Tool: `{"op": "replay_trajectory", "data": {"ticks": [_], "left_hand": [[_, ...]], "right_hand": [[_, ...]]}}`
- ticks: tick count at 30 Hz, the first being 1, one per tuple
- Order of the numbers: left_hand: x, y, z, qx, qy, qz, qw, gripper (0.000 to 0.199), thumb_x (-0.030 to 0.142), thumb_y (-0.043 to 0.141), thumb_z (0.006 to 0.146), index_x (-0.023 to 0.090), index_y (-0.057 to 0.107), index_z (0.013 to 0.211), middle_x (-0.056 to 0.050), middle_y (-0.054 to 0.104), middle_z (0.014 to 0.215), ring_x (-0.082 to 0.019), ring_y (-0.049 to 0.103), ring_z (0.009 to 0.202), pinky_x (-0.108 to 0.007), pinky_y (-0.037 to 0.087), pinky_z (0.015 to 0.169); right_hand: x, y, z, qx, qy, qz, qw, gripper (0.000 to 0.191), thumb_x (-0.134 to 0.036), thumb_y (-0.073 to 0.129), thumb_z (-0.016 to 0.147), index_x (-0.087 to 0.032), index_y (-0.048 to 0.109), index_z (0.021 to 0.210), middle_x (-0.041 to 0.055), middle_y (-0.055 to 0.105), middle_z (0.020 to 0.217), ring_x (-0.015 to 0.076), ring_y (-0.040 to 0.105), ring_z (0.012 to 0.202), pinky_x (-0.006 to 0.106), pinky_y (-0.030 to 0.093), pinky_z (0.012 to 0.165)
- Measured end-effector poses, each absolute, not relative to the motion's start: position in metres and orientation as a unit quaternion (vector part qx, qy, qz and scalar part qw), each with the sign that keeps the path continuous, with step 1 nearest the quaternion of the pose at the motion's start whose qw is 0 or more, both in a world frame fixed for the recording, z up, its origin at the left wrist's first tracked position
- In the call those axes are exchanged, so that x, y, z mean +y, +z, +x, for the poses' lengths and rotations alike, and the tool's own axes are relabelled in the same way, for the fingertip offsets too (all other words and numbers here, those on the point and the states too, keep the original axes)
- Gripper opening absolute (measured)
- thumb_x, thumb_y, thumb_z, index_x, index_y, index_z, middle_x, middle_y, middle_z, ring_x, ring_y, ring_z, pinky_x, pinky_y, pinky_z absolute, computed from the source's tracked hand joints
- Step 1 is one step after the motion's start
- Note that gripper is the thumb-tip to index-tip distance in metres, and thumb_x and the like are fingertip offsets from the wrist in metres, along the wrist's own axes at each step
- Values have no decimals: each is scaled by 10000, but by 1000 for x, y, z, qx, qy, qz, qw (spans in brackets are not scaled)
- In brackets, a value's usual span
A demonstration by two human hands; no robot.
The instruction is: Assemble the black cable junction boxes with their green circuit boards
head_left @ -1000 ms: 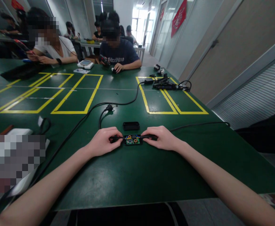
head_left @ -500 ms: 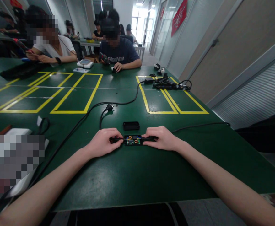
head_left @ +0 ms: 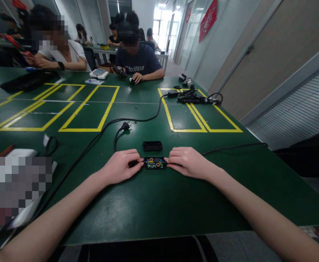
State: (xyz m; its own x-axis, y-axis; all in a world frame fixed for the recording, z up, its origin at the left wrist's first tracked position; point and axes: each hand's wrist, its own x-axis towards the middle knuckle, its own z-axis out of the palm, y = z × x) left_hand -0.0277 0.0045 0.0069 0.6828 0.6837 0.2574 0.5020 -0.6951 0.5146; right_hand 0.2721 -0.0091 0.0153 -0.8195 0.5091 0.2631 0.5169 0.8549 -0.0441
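A small black case [head_left: 155, 167] lies uncovered on the green table, a circuit board [head_left: 152, 165] with copper coils showing inside it. At the case's left end my left hand [head_left: 123, 165] pinches the black power cable, whose plug [head_left: 125, 126] rests just beyond. At the opposite end my right hand [head_left: 188, 162] has its fingers closed round the other black cable [head_left: 236, 146], which runs off to the right. Both sets of fingertips touch or nearly touch the case ends. A black cover [head_left: 152, 146], hollow side up, sits right behind the case.
A bundle of black cables and adapters [head_left: 195, 96] lies at the back right. Another long cord [head_left: 91, 142] crosses the table on the left. A blurred-out device [head_left: 17, 193] stands at the near left. Across the table, a co-worker [head_left: 137, 58] holds a screwdriver-like tool.
My right hand's fingers have closed in more over the cable beside the case. The case has shifted very slightly right. The plug has moved slightly left.
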Motion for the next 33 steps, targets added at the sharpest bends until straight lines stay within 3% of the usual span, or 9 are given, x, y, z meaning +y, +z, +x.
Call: {"op": "replay_trajectory", "data": {"ticks": [9,15,18,21,24,28,33], "left_hand": [[-6,10,-24,343,192,916,80,255,277,505,1002,187,716,893,-38,679,822,-157,622,694,-252,461,604],[3,4,-26,376,288,872,125,240,295,559,989,184,755,904,-54,744,822,-203,674,812,-324,553,747],[11,-2,-27,428,304,842,124,277,342,548,1001,174,760,1061,-83,771,988,-250,689,953,-400,572,863],[15,-6,-25,440,274,846,123,390,419,586,988,166,721,1252,-121,748,1192,-303,660,1121,-492,541,988],[13,-8,-22,408,243,869,138,509,484,620,975,183,654,1384,-134,691,1375,-328,605,1252,-550,478,1083],[11,-10,-22,386,233,880,153,631,559,754,871,213,657,1389,-139,663,1429,-352,569,1316,-574,439,1123],[10,-11,-24,361,245,887,152,528,495,825,828,242,725,1281,-128,678,1387,-343,594,1295,-563,465,1105]], "right_hand": [[-23,18,254,-945,-70,-309,87,159,-135,551,951,-161,664,843,79,663,798,207,581,744,347,440,708],[-5,5,266,-913,20,-312,262,175,-204,564,954,-206,696,840,44,711,796,203,640,787,419,486,929],[3,-1,270,-865,22,-400,302,201,-258,562,996,-206,753,958,71,758,910,239,665,899,445,486,922],[7,-6,269,-832,32,-474,287,291,-306,577,999,-198,751,1205,123,754,1149,298,633,1092,500,475,971],[9,-11,265,-828,70,-490,265,329,-323,604,995,-220,735,1278,129,732,1246,315,604,1163,532,467,999],[8,-15,260,-817,142,-473,297,202,-305,664,969,-229,782,1115,102,769,1140,290,654,1088,499,512,953],[6,-13,259,-789,226,-464,333,198,-264,729,916,-221,765,1106,65,763,1001,224,692,939,401,567,876]]}}
